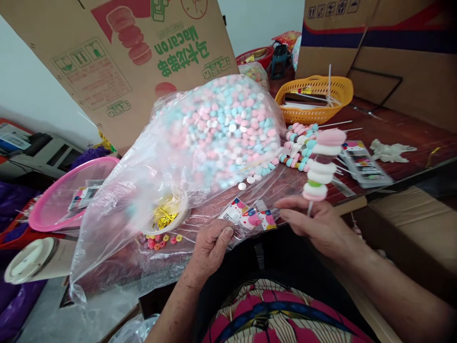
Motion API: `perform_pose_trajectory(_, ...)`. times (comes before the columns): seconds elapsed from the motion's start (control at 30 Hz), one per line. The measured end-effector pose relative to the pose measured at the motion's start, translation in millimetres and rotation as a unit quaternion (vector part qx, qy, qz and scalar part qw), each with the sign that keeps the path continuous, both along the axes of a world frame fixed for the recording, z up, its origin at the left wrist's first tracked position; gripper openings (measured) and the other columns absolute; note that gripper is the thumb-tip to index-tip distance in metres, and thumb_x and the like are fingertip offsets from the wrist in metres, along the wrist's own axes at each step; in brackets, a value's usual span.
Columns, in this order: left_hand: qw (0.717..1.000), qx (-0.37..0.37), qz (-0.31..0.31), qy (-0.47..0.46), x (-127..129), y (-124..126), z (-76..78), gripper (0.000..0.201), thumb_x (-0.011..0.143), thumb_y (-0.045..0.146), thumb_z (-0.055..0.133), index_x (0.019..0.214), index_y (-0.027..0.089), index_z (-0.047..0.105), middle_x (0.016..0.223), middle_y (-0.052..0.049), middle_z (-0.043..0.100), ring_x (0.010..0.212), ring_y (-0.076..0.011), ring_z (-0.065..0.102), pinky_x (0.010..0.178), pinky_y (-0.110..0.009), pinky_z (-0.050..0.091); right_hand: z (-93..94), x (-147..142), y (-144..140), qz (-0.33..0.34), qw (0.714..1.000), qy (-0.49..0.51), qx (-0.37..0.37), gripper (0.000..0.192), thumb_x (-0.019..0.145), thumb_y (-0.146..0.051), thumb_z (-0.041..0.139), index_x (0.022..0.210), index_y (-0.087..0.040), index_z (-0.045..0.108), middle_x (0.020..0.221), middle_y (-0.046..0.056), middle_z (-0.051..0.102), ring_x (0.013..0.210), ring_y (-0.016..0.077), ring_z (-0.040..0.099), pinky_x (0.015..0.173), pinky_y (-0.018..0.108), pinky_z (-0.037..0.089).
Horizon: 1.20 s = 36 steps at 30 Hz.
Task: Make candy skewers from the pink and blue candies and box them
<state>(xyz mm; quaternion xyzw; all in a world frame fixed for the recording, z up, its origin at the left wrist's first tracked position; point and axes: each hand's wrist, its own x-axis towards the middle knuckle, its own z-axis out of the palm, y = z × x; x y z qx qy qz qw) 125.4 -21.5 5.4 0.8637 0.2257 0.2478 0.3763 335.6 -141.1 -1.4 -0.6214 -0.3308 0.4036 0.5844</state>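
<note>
My right hand (321,228) is closed around the stick of a marshmallow skewer (321,171) and holds it upright above the table's front edge. Pink and white pieces are stacked on it, with a green one low down. Thumb against fingers, my left hand (212,243) pinches the edge of a see-through plastic bag with a colourful print (235,209). More printed bags (266,218) lie just right of it. Behind my hands sits a big plastic sack of pink, blue and white marshmallows (228,124). Finished-looking skewers (296,147) lie in a pile beside it.
A yellow basket (314,114) with white sticks stands behind the pile. Ring candies (157,244) lie near a tub of gold ties (183,209). At left are a pink basket (46,214) and a lidded paper cup (59,259). Cartons (143,47) stand behind.
</note>
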Motion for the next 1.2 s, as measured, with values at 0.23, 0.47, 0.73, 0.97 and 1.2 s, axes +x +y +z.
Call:
perform_pose_trajectory(0.23,0.998,0.0,0.055,-0.011,7.1,-10.8,-9.0,0.023,0.09,0.028,0.046,0.086,0.017,0.066,0.073,-0.002,0.067,0.067,-0.0132,0.06,0.064,-0.023,0.046,-0.1,-33.3,29.8,0.078,0.993,0.057,0.075,0.02,0.074,-0.038,0.068,0.078,-0.018,0.07,0.08,0.002,0.065,0.078,0.0158,0.057,0.076,0.03,0.045)
perform_pose_trajectory(0.47,0.996,-0.003,0.082,-0.016,5.8,-12.2,-17.3,0.024,0.089,0.026,0.047,0.079,0.017,0.066,0.065,0.001,0.064,0.059,-0.0114,0.057,0.058,-0.021,0.044,-12.8,-37.2,27.3,0.104,0.983,0.149,0.03,0.019,0.069,-0.035,0.072,0.078,-0.018,0.066,0.076,-0.001,0.062,0.073,0.0144,0.055,0.072,0.029,0.044)
perform_pose_trajectory(0.73,0.99,-0.016,0.141,0.002,5.4,-14.8,-21.3,0.015,0.082,0.03,0.059,0.076,0.017,0.062,0.062,0.003,0.061,0.056,-0.0105,0.053,0.056,-0.021,0.043,-12.4,-50.8,33.1,0.016,0.991,0.128,0.036,0.026,0.069,-0.041,0.07,0.063,-0.018,0.061,0.051,-0.007,0.04,0.05,0.0086,0.035,0.05,0.023,0.033)
perform_pose_trajectory(0.97,0.993,0.008,0.119,-0.012,-7.4,-6.2,-18.2,0.031,0.091,0.03,0.041,0.072,0.017,0.062,0.065,-0.001,0.063,0.059,-0.0121,0.056,0.058,-0.022,0.043,-9.6,-26.8,25.9,-0.039,0.996,0.072,0.039,0.032,0.069,-0.048,0.069,0.064,-0.019,0.057,0.052,-0.006,0.043,0.047,0.0083,0.036,0.045,0.023,0.031)
perform_pose_trajectory(1.2,0.998,0.005,0.065,-0.013,-22.8,8.1,-11.5,0.036,0.093,0.038,0.04,0.082,0.018,0.067,0.073,-0.005,0.067,0.071,-0.0169,0.061,0.068,-0.027,0.047,9.4,30.1,-3.9,0.048,0.928,-0.344,0.138,0.017,0.085,-0.02,0.052,0.089,-0.026,0.067,0.071,0.002,0.062,0.067,0.0182,0.059,0.06,0.031,0.046)
